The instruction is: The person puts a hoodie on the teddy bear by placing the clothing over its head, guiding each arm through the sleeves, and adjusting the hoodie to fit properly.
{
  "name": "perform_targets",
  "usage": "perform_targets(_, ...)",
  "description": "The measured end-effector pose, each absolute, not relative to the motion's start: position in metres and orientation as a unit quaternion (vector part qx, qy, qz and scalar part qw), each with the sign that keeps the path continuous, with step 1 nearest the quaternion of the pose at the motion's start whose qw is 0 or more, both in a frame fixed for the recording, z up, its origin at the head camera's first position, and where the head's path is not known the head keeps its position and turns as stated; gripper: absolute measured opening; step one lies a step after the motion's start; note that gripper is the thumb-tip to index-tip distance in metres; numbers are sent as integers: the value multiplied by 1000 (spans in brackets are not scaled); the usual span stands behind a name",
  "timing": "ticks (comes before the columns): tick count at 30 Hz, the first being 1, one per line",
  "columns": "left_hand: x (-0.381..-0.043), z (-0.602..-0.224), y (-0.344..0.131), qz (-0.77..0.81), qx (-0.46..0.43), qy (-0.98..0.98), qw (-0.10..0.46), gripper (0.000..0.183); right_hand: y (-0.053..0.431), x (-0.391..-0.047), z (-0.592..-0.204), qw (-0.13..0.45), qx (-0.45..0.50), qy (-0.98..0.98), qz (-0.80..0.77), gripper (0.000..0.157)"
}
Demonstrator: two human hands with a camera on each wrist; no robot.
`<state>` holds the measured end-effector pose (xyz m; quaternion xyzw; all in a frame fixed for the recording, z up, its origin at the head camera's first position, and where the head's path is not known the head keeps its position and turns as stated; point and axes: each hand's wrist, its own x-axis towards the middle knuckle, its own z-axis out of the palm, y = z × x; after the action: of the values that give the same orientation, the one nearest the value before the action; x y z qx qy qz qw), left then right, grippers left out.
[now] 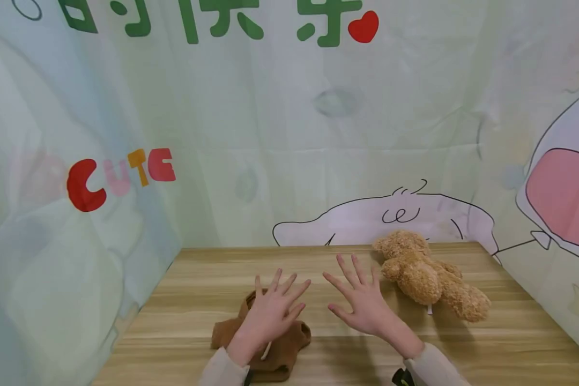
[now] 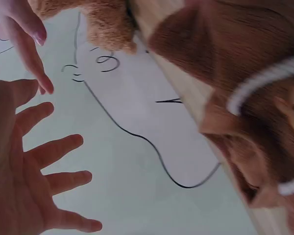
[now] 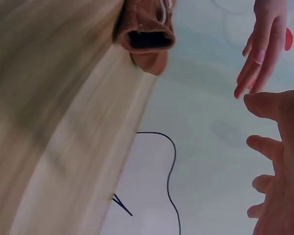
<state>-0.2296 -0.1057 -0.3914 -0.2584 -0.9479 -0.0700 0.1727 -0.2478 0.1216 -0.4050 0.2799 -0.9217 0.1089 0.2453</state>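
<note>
Person's left hand (image 1: 272, 311) at lower centre of the head frame, grip wide, fingers splayed, overlapping in view a small brown fabric garment (image 1: 287, 354) with a white cord (image 2: 264, 81), lying on the light wood-grain bench (image 1: 173, 327). Right hand (image 1: 364, 308), right of centre, grip also wide, near a tan curly-plush teddy bear (image 1: 420, 279) lying on the bench at the frame's right.

Plain off-white sleeves (image 1: 434, 367) are worn with dark wristbands (image 1: 402, 377).
</note>
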Motion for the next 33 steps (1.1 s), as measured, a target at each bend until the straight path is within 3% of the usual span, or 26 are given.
perform_targets(11, -225, -421, -175, -80, -216, -969, 92, 37, 109, -255, -433, 56, 358, -907, 216, 46)
perform_targets(17, -229, -438, -208, -159, -155, -974, 37, 40, 93, -265, -444, -41, 336, -874, 348, 44)
perform_targets(22, -235, -447, -228, -218, -127, -967, 34, 44, 74, -268, -448, -153, 220, -812, 519, 46)
perform_targets(29, -243, -444, -234, -289, -52, -956, -4, 52, 53, -270, -451, -215, 45, -775, 592, 48)
perform_targets(33, -242, -441, -233, -360, 2, -931, -64, 31, 47, -268, -457, -231, 7, -776, 587, 48)
